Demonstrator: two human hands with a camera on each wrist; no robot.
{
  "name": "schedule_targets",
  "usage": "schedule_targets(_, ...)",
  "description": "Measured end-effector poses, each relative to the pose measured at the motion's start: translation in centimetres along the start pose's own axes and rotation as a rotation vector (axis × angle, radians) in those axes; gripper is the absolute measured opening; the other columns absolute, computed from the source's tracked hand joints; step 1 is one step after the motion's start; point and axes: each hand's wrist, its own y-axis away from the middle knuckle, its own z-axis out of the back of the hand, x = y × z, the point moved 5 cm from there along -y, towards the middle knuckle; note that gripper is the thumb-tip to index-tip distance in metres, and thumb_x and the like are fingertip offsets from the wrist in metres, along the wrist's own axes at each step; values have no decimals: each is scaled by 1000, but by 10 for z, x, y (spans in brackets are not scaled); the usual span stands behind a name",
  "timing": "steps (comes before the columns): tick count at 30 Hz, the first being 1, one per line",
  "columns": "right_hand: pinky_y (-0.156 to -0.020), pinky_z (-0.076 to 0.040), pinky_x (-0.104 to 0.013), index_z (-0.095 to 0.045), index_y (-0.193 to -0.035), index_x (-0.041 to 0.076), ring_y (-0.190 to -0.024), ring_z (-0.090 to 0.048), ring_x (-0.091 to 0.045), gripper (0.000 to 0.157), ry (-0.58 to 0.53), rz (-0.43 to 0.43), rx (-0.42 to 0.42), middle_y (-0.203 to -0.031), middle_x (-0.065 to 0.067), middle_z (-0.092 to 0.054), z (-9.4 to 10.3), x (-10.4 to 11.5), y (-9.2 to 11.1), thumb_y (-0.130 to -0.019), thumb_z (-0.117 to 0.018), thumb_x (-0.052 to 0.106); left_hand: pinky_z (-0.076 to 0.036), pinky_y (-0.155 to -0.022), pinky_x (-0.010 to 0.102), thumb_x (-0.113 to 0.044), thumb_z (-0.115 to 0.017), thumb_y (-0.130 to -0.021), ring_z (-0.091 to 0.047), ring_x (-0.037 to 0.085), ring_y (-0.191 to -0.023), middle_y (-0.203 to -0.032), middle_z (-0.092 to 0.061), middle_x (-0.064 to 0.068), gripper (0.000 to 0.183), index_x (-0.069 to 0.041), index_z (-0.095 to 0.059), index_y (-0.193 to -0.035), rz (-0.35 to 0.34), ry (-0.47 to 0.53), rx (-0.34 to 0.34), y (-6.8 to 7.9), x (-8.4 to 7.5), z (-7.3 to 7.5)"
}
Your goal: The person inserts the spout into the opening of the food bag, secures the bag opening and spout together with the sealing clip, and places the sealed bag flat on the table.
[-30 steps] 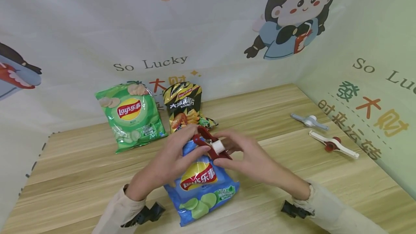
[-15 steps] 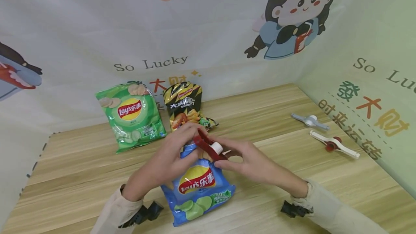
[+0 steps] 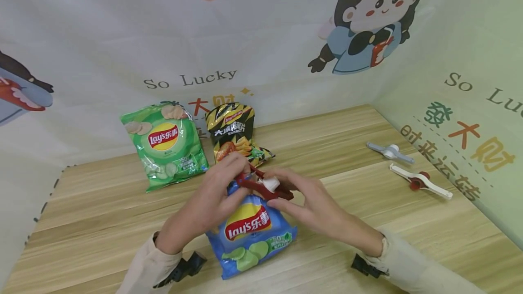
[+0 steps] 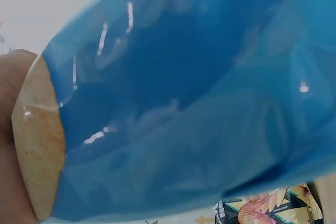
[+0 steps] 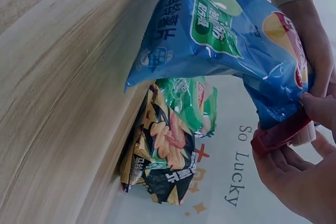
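Note:
A blue Lay's chip bag is held tilted in front of me, its gathered neck at a red bag clip with a white cap. My left hand pinches the bag's neck at the clip's left end, thumb in front. My right hand holds the clip's right end between thumb and fingers. In the right wrist view the clip lies across the narrowed top of the bag. Blue film fills most of the left wrist view and hides most of the left fingers.
At the back, a green Lay's bag and a black-and-yellow chip bag lean against the printed cloth. On the right of the wooden table lie a grey-blue clip and a white clip with a red cap.
The red clip has turned to lie flatter, and its two arms look closer together. The blue bag shifted left, then slightly back right. Both hands stay at the neck.

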Motion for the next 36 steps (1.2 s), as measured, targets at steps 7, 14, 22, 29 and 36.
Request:
schedule_targets(7,-87,-56,-32,-51,-133,9,-105,-67,-17,51,35,16,-68,-117,-8,-69,1,0,0,-88,-75,8,-44,-63,26,2,-70,-87,-49,12,-78,-86,-53,-3,22,-12,-54,-87,-5,-19,-11,-1,-1,2)
schedule_targets(14,-80,-57,-28,-56,-126,8,-95,-68,-14,49,95,22,-134,-114,-7,-71,5,0,-1,-83,-80,7,-44,-58,24,-6,-74,-88,-52,11,-74,-84,-58,-3,19,-13,-56,-88,0,-37,6,-2,-1,3)
schedule_targets(22,-81,-57,-31,-59,-123,10,-98,-67,-13,45,136,19,-188,-113,-2,-70,8,-2,-1,-84,-80,6,-55,-71,29,-4,-69,-90,-62,10,-89,-106,-68,-2,15,-12,-68,-103,54,10,48,0,-2,8)
schedule_targets(29,-83,-57,-30,-58,-124,9,-99,-68,-15,47,106,47,-191,-112,-4,-71,8,-6,-2,-83,-80,5,-50,-63,27,-5,-64,-96,-58,8,-72,-95,-72,-2,16,-12,-69,-110,102,-173,32,0,-7,2)
schedule_targets(36,-89,-55,-31,-57,-124,7,-106,-68,-19,47,33,12,-166,-115,-7,-70,7,-9,-1,-84,-79,4,-53,-67,26,-7,-63,-91,-60,8,-80,-102,-69,0,21,-9,-64,-112,34,-59,19,0,-2,-9)
